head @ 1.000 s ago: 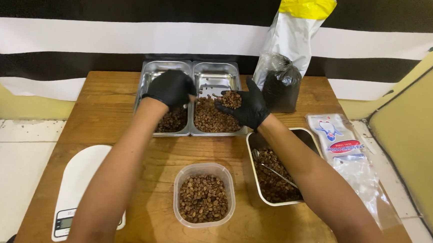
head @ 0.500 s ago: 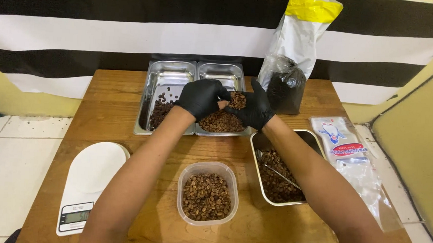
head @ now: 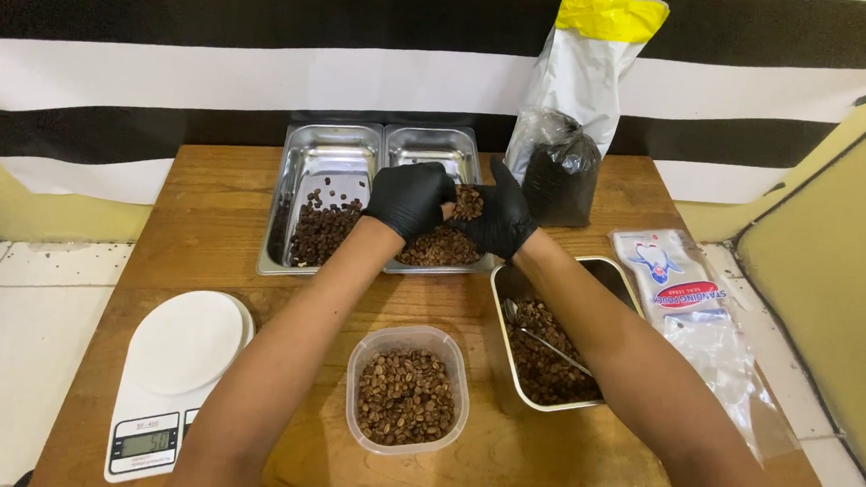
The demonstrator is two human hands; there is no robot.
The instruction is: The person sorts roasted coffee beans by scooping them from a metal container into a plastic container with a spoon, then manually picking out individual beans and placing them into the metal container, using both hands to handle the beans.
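— Striped black and white wall behind, wooden table (head: 205, 199) in front. What sits at twelve o'clock?

— Two steel trays side by side: the left tray (head: 310, 156) with darker beans, the right tray (head: 437, 145) with lighter brown ones. Both gloved hands meet over the right tray.

— How are the hands set?

— The right hand (head: 495, 217) is cupped palm up with a small heap of coffee beans (head: 468, 202) in it. The left hand (head: 408, 198) has its fingers curled together, the tips pinching into that heap.

— And nearer the body?

— At six o'clock a clear plastic tub (head: 407, 390) of beans. At four o'clock a deeper steel pan (head: 547, 346) with beans and a spoon (head: 543, 335) lying in it. At eight o'clock a white kitchen scale (head: 169, 378).

— Off to the right?

— At one o'clock a tall white bag (head: 589, 63) with a yellow top, a dark bag (head: 560, 176) of beans just in front of it. At three o'clock a stack of clear packets (head: 694, 310) lying flat.
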